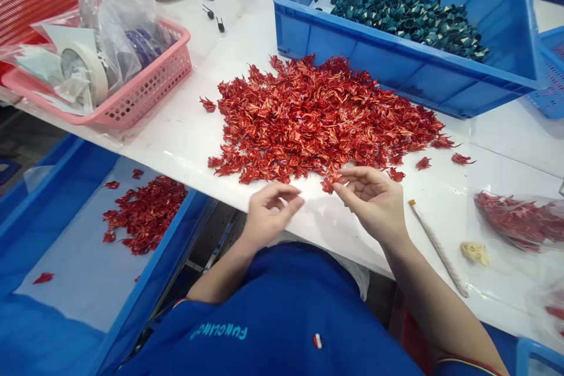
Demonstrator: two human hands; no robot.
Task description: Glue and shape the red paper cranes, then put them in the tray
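Curving open at the desk's edge (317, 236), the right grip (368, 200) nears red paper folds (308, 117) heaped within reach; the left grip (271, 214) curls loosely, empty.

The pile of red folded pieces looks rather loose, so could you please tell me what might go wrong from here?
Two risks seem likely. The red folded pieces lie loose, and the right hand is right at the pile's front edge, so it could brush some out of place. The slender stick also lies close beside the right forearm, which might knock it.
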